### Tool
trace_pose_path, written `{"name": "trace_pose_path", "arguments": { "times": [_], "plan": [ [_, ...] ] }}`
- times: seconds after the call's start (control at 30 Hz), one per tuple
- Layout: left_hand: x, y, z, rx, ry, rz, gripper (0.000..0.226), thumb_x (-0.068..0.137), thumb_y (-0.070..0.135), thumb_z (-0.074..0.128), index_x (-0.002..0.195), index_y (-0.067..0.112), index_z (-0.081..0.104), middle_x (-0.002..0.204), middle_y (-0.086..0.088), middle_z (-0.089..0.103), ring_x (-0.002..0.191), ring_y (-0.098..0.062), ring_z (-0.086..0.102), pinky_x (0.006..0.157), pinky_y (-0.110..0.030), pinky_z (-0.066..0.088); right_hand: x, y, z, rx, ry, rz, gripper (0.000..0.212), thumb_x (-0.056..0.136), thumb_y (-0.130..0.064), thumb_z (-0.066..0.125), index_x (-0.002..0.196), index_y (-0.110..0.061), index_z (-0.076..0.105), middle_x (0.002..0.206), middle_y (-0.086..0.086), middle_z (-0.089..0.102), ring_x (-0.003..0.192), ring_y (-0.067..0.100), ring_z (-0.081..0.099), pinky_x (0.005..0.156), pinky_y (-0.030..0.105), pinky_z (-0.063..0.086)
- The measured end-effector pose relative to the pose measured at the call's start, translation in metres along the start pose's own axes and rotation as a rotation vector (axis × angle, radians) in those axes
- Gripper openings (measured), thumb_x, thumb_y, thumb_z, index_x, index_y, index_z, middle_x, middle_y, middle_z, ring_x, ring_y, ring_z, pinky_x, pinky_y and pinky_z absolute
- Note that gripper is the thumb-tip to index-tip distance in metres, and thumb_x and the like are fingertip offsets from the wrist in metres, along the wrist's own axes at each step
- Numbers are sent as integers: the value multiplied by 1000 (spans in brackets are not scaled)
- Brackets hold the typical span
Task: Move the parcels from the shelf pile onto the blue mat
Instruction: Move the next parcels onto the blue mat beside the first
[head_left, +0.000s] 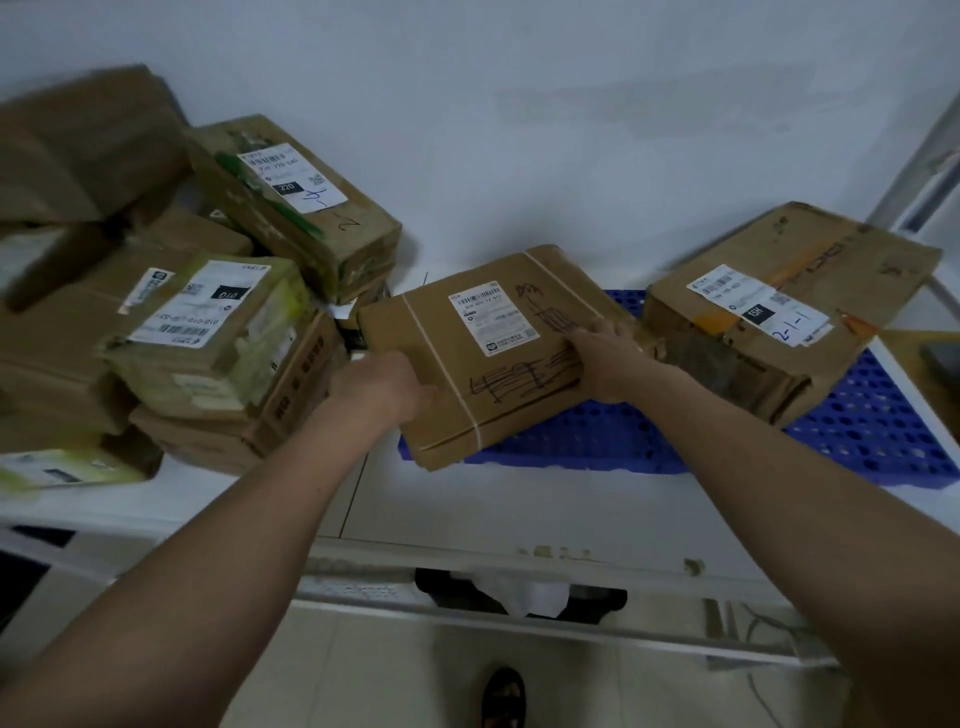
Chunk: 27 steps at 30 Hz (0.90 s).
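Observation:
A flat brown cardboard parcel (493, 353) with a white label and pen scribbles is held in both hands over the left end of the blue perforated mat (872, 431). My left hand (382, 387) grips its near left edge. My right hand (608, 358) presses on its right side, fingers on top. I cannot tell whether the parcel touches the mat. A second brown parcel (789, 306) marked "2-1-1" rests on the mat to the right. The shelf pile (197, 322) of several brown boxes stands at the left.
The white shelf board (467, 509) runs under the mat and pile, with a white wall behind. A tall box with a "220" label (296, 202) leans at the pile's right side, close to the held parcel. A metal upright (919, 171) stands at far right. Floor and a foot show below.

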<state>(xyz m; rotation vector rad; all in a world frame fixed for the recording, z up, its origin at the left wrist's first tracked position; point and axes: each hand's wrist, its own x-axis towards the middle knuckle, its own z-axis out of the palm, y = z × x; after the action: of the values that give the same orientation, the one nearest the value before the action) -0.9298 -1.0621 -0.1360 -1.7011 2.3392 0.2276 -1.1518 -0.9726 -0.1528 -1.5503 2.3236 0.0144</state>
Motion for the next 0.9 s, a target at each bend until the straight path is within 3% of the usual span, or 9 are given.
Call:
{"name": "trace_pose_path", "arguments": {
  "times": [0.07,0.1,0.2,0.27,0.37,0.47,0.6,0.77,0.9],
  "plan": [
    [9,-5,-9,-38,99,-17,42,91,54,49,103,14,59,89,-2,58,82,-22,55,68,-29,43,-11,-6,12,59,156,26,49,86,-13,58,131,-10,39,142,18,26,132,40,24,110,55,26],
    [17,-7,-11,-72,140,-8,44,90,53,50,105,13,59,100,-5,61,89,-24,57,70,-31,45,-16,-9,19,128,265,57,45,85,-12,56,126,-6,40,139,19,29,129,39,27,109,51,28],
    [47,-9,-11,-169,148,82,62,87,56,53,136,18,47,142,-11,43,128,-32,42,100,-42,42,-30,-18,30,570,495,281,47,84,-14,59,122,5,41,131,21,37,122,35,34,106,41,31],
    [65,-4,-12,-174,112,113,72,88,59,51,147,22,33,154,-11,26,140,-34,25,112,-45,28,-32,-23,28,927,474,494,61,82,-15,63,132,6,33,137,23,35,125,34,36,106,42,35],
    [83,9,-16,-160,122,131,74,88,62,47,149,25,26,156,-8,23,143,-32,21,113,-47,26,-27,-29,22,1225,331,667,73,87,-16,61,142,1,17,147,20,22,129,33,33,99,37,36],
    [99,14,-21,-163,65,96,78,86,67,43,148,22,26,153,-10,28,140,-33,28,109,-47,32,-19,-34,20,1289,291,695,79,88,-16,61,147,-2,10,148,19,19,127,32,35,92,34,37],
    [120,6,-19,-183,-11,53,94,73,81,41,143,19,35,146,-14,40,131,-37,40,103,-50,40,-10,-38,21,1311,297,698,84,89,-14,60,150,-7,2,149,19,17,127,32,35,101,36,38],
    [122,2,-16,-155,-14,19,101,77,80,42,150,11,25,156,-17,20,142,-38,18,113,-50,25,2,-33,19,1324,288,650,87,87,-14,62,152,-12,4,149,17,24,129,30,37,103,33,38],
    [114,-1,-15,-39,-76,1,99,81,80,34,149,7,28,153,-18,29,138,-38,29,112,-45,28,20,-16,18,1395,229,532,106,59,-25,71,149,-14,16,143,16,38,122,33,47,101,48,46]
  ]
}}
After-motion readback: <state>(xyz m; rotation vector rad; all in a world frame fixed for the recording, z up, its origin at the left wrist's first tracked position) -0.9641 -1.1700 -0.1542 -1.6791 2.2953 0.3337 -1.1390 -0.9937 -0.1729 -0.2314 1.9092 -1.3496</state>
